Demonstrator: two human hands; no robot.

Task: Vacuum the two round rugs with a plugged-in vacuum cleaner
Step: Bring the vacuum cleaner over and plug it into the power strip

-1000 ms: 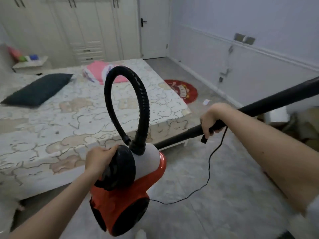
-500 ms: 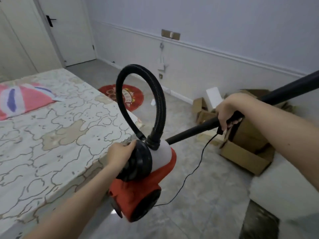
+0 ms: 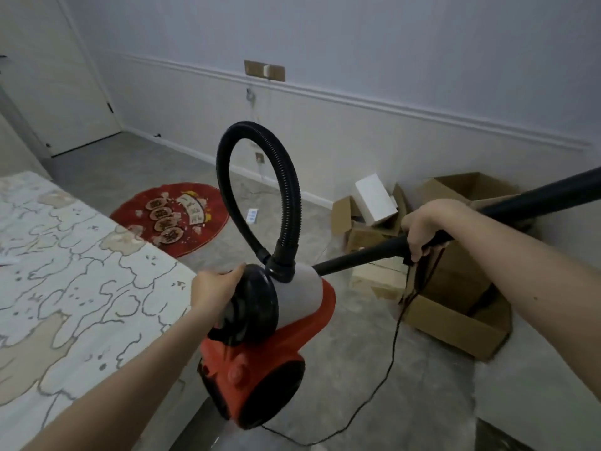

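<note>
Swinging further right, the view has lost the pink pillow. The bed (image 3: 81,288) stays left, rug (image 3: 172,216) beyond. Left hand (image 3: 216,284) still grips the raised vacuum (image 3: 260,353); right hand (image 3: 422,227) still clasps the wand (image 3: 357,257) before nearer boxes (image 3: 455,304).

We see pale walls (image 3: 390,43) with a moulded rail, a grey mottled floor (image 3: 374,369), a white door (image 3: 61,92) far left, a bed (image 3: 65,288) with a patterned cover near left, and open cardboard boxes (image 3: 455,307) against the right wall.
</note>
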